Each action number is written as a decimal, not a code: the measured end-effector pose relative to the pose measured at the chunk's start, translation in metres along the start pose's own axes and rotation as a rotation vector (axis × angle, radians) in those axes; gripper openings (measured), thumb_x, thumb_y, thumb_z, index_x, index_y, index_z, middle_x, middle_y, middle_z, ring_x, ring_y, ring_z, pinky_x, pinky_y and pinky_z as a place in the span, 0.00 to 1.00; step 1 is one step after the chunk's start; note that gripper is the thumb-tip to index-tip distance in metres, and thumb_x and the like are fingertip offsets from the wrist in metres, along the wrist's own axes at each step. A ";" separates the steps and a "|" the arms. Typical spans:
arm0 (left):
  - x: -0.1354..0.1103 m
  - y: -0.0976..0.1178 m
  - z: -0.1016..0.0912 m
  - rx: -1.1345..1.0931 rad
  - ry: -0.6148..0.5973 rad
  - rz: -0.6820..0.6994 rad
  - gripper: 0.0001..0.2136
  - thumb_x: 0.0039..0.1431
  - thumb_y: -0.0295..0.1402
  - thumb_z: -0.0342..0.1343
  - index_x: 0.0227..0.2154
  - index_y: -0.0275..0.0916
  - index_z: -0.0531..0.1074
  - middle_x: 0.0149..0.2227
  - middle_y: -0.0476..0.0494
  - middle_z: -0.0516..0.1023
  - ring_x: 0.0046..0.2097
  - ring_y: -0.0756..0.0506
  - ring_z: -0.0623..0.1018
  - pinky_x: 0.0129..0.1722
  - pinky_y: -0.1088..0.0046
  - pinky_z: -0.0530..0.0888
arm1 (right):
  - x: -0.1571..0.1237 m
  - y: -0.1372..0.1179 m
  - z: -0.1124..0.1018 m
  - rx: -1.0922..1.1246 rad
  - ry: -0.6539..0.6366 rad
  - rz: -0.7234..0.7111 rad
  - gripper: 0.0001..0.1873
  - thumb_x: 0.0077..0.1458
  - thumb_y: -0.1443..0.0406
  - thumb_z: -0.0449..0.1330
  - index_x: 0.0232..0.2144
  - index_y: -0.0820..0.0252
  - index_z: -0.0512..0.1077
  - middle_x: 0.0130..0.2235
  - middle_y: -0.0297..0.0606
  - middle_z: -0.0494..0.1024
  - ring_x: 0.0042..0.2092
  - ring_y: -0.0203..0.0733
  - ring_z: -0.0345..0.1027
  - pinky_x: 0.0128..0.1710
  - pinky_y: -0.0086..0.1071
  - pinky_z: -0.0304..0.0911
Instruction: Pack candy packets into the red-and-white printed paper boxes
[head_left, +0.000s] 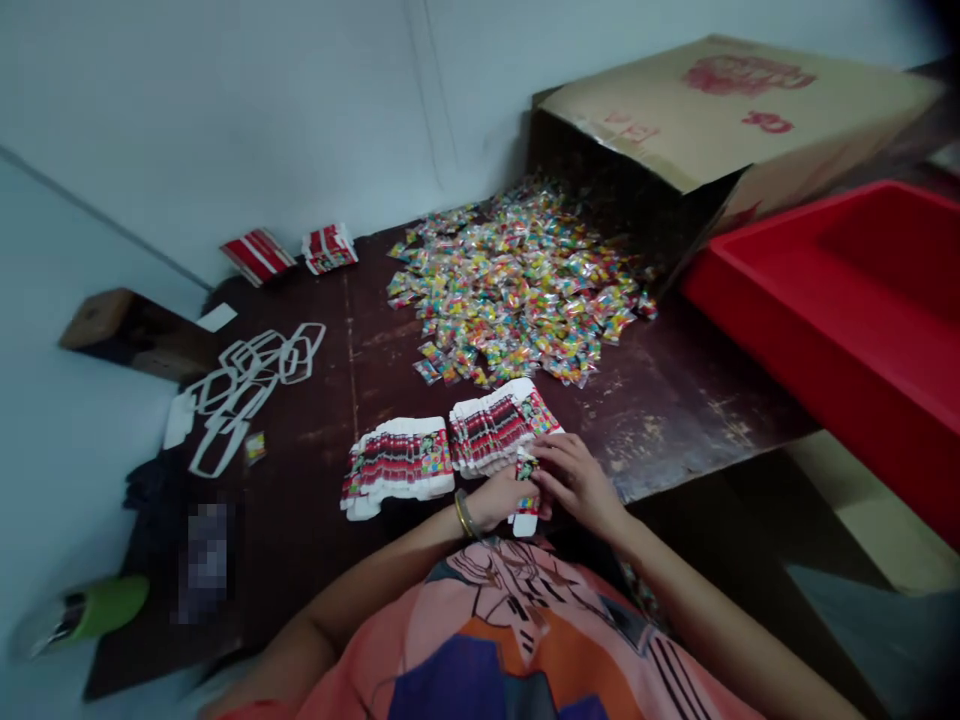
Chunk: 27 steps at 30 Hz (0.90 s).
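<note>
Close in front of my body, my left hand [496, 500], with a bangle at its wrist, is closed around a small printed carton [527, 500]. The carton has a colourful front and a white flap at its lower end. From the other side, the fingers of my right hand [581, 485] are closed on the same carton. Just beyond my hands lies a fanned stack of flat red and white cartons [495, 430]. A second such stack [401, 460] lies to its left. Further back spreads a big heap of small clear candy packets [517, 290].
A red plastic tray [825, 330] and a large cardboard box [735, 120] stand at the right. On the left of the dark table [300, 540] are white bands [247, 380], a brown block [142, 330] and a green-ended bottle [112, 607]. Two red carton bundles [259, 257] sit by the wall.
</note>
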<state>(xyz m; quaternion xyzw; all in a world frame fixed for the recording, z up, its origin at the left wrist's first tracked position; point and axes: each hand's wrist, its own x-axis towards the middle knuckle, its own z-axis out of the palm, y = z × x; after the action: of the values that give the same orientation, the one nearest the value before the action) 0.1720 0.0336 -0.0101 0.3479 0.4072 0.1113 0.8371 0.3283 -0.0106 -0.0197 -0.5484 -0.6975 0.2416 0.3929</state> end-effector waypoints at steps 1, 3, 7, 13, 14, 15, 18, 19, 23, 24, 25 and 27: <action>-0.001 0.001 0.002 0.001 -0.001 -0.024 0.06 0.40 0.31 0.59 0.22 0.32 0.71 0.18 0.48 0.73 0.21 0.50 0.72 0.26 0.73 0.69 | 0.001 0.002 0.001 0.011 0.015 -0.008 0.12 0.58 0.62 0.59 0.45 0.53 0.73 0.52 0.44 0.71 0.53 0.50 0.62 0.51 0.48 0.61; -0.002 0.003 0.003 -0.007 0.000 -0.030 0.06 0.40 0.31 0.57 0.21 0.33 0.70 0.18 0.47 0.73 0.21 0.50 0.72 0.24 0.73 0.69 | 0.001 0.002 0.003 -0.021 0.080 -0.024 0.12 0.58 0.63 0.59 0.45 0.52 0.73 0.55 0.43 0.68 0.55 0.51 0.60 0.53 0.49 0.60; -0.004 0.008 0.004 0.001 -0.011 0.040 0.07 0.42 0.31 0.57 0.25 0.33 0.70 0.16 0.49 0.71 0.19 0.50 0.72 0.22 0.74 0.69 | -0.001 -0.008 0.002 -0.147 0.124 -0.052 0.16 0.58 0.65 0.58 0.50 0.51 0.70 0.58 0.43 0.66 0.59 0.53 0.56 0.56 0.53 0.56; -0.004 0.007 0.002 -0.074 -0.061 -0.053 0.08 0.42 0.25 0.53 0.29 0.32 0.70 0.15 0.51 0.70 0.16 0.51 0.68 0.20 0.75 0.67 | -0.001 -0.011 0.003 -0.034 0.096 -0.028 0.08 0.58 0.61 0.57 0.40 0.55 0.73 0.58 0.43 0.64 0.58 0.53 0.57 0.54 0.50 0.58; -0.004 0.008 0.001 -0.056 -0.058 -0.036 0.08 0.43 0.25 0.52 0.30 0.33 0.70 0.15 0.52 0.69 0.16 0.52 0.68 0.20 0.76 0.67 | -0.001 -0.010 0.004 -0.012 0.100 -0.013 0.09 0.58 0.61 0.57 0.41 0.55 0.72 0.59 0.44 0.63 0.59 0.54 0.57 0.54 0.50 0.58; -0.003 0.009 -0.001 -0.019 -0.058 -0.012 0.09 0.44 0.23 0.51 0.31 0.33 0.69 0.15 0.52 0.69 0.16 0.52 0.68 0.21 0.76 0.68 | -0.002 -0.009 0.006 -0.004 0.108 -0.002 0.12 0.58 0.60 0.57 0.44 0.55 0.71 0.60 0.44 0.62 0.59 0.54 0.57 0.55 0.50 0.58; -0.004 0.013 -0.006 0.115 -0.079 0.049 0.14 0.44 0.19 0.48 0.36 0.34 0.68 0.15 0.54 0.69 0.17 0.52 0.69 0.22 0.77 0.69 | -0.003 -0.008 0.010 -0.047 0.132 -0.018 0.18 0.57 0.58 0.57 0.50 0.53 0.68 0.58 0.44 0.64 0.60 0.54 0.56 0.58 0.52 0.53; -0.005 0.013 -0.008 0.132 -0.085 0.064 0.17 0.43 0.17 0.47 0.38 0.35 0.68 0.14 0.56 0.68 0.17 0.52 0.69 0.23 0.77 0.69 | -0.003 -0.007 0.011 -0.060 0.131 -0.025 0.18 0.57 0.58 0.57 0.50 0.52 0.69 0.57 0.43 0.66 0.59 0.54 0.57 0.58 0.52 0.52; -0.010 0.007 -0.010 0.136 -0.161 0.114 0.26 0.44 0.17 0.49 0.49 0.38 0.62 0.16 0.58 0.67 0.16 0.52 0.68 0.21 0.76 0.69 | -0.001 -0.003 0.011 0.052 0.045 0.065 0.12 0.55 0.55 0.59 0.37 0.55 0.73 0.57 0.43 0.67 0.58 0.54 0.60 0.57 0.51 0.57; -0.010 0.005 -0.010 0.158 -0.169 0.127 0.27 0.45 0.18 0.51 0.51 0.39 0.61 0.18 0.58 0.68 0.17 0.52 0.69 0.21 0.76 0.69 | 0.000 -0.002 0.010 0.100 -0.021 0.093 0.12 0.55 0.54 0.58 0.34 0.56 0.73 0.58 0.44 0.66 0.58 0.54 0.61 0.56 0.50 0.58; -0.010 0.003 -0.010 0.189 -0.161 0.143 0.28 0.45 0.19 0.53 0.52 0.39 0.61 0.20 0.57 0.68 0.18 0.52 0.69 0.21 0.75 0.69 | 0.001 0.000 0.009 0.136 -0.095 0.110 0.14 0.55 0.53 0.58 0.31 0.56 0.73 0.59 0.44 0.65 0.59 0.55 0.60 0.56 0.49 0.59; -0.010 0.000 -0.009 0.265 -0.102 0.162 0.26 0.45 0.20 0.57 0.49 0.40 0.64 0.22 0.56 0.68 0.19 0.52 0.69 0.23 0.75 0.70 | 0.003 0.003 0.004 0.157 -0.216 0.109 0.15 0.54 0.52 0.59 0.30 0.56 0.75 0.61 0.44 0.62 0.61 0.57 0.58 0.58 0.49 0.58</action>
<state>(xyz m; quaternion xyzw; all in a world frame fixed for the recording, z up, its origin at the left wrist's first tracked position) 0.1588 0.0332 -0.0082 0.4921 0.3458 0.1061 0.7918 0.3263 -0.0061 -0.0238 -0.5237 -0.6839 0.3739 0.3438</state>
